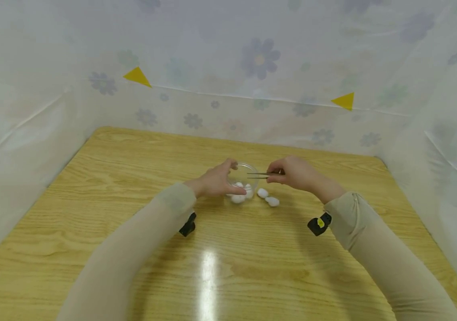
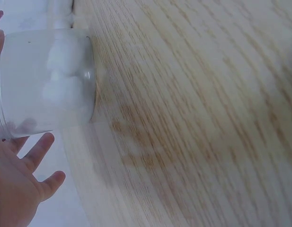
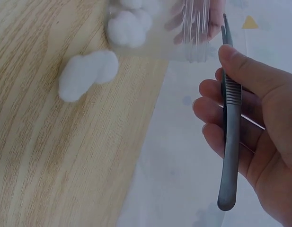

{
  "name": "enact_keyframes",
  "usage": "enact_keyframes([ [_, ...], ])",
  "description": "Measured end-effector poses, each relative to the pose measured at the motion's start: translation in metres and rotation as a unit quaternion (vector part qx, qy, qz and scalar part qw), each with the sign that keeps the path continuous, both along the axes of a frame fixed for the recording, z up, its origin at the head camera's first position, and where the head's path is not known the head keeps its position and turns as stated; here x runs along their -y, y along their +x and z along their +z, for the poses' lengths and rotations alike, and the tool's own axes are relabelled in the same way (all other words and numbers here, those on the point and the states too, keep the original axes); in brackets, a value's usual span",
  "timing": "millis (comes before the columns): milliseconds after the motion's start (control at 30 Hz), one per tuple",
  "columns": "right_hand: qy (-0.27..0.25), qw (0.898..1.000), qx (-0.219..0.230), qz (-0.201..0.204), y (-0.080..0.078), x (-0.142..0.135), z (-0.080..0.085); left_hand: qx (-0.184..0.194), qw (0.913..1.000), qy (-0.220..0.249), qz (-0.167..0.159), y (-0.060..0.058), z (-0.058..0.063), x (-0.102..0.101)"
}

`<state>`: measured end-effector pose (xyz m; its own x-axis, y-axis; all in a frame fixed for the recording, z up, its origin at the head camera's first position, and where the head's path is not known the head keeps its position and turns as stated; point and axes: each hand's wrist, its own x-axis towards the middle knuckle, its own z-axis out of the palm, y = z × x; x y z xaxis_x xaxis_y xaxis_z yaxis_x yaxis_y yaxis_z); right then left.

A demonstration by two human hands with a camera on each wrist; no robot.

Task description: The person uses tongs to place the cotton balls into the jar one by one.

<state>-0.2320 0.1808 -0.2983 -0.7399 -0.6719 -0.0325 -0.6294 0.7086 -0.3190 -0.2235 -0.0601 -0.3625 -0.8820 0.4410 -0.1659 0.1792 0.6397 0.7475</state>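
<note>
My left hand (image 1: 216,179) grips a clear jar (image 1: 253,183) around its side, thumb on the near side and fingers at the far side. The jar (image 2: 22,52) stands upright on the table, with several white cotton balls (image 2: 65,92) at its bottom. Between thumb and fingers, my right hand (image 1: 296,173) holds metal tweezers (image 3: 232,123). Their tips are slightly apart above the jar's mouth, with nothing visible between them. Just right of the jar, two cotton balls (image 3: 86,73) lie on the tabletop, touching or nearly touching.
The wooden table (image 1: 252,263) has its far edge behind the jar. A flower-patterned sheet (image 1: 220,49) hangs around the table, with yellow triangles (image 1: 344,101) on it. A black wrist camera (image 1: 317,225) sits under the right cuff.
</note>
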Motion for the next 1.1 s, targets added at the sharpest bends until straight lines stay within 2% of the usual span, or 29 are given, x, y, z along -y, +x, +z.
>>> enact_keyframes([
  [733,-0.025,0.999,0.031,-0.019,0.002,-0.023,-0.004,-0.003,1.0,0.002,-0.007,0.001,0.0,0.002],
  [1100,-0.022,0.999,0.029,-0.036,0.006,-0.042,-0.014,-0.002,0.9999,0.0,-0.011,0.001,0.002,0.003],
])
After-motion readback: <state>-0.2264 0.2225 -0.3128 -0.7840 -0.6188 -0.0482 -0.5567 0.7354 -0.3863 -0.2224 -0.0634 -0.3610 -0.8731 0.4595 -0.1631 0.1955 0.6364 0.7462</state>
